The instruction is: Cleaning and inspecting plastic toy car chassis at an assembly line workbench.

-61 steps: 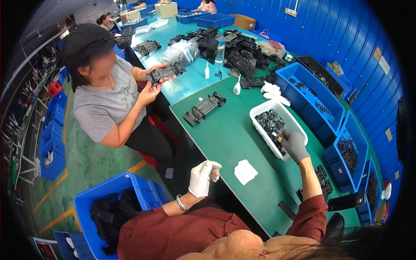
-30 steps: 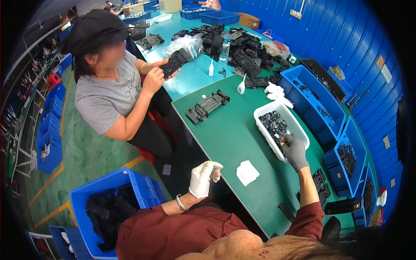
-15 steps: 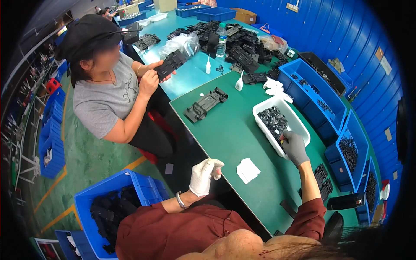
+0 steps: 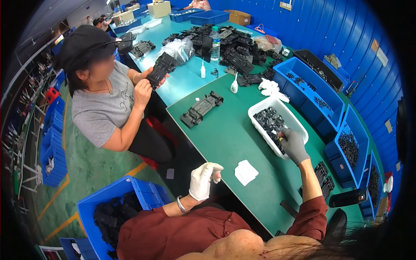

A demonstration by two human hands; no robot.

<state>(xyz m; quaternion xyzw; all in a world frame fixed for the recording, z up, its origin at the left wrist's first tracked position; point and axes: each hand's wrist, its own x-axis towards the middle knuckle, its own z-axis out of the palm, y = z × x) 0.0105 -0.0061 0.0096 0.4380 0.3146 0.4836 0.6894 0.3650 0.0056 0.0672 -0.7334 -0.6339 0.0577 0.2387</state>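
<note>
My right hand (image 4: pixel 295 146), in a grey glove, reaches over the near right rim of a white tray (image 4: pixel 303 125). Its fingertips are drawn together among small black parts (image 4: pixel 269 120); what they grip, if anything, is too small to tell. My left hand (image 4: pixel 203 180), in a white glove with bare fingertips, hovers by the table's front edge, fingers curled toward the thumb. Anything between those fingers is hidden. Some white paper (image 4: pixel 246 172) lies on the green table (image 4: pixel 225 143) beside it. Farther off rests a long black plastic chassis (image 4: pixel 202 108).
Blue bins (image 4: pixel 305 95) of small black parts line the right side. At the back are piled black chassis (image 4: pixel 236 56), a water bottle (image 4: pixel 215 43) and small white bottles (image 4: pixel 234 84). A co-worker (image 4: pixel 102 99) on the left handles a black chassis (image 4: pixel 162 69). A blue crate (image 4: pixel 149 190) stands lower left.
The whole view has shifted slightly. My right hand stays at the tray and my left by the table edge. The co-worker's chassis has tilted a little in their hands.
</note>
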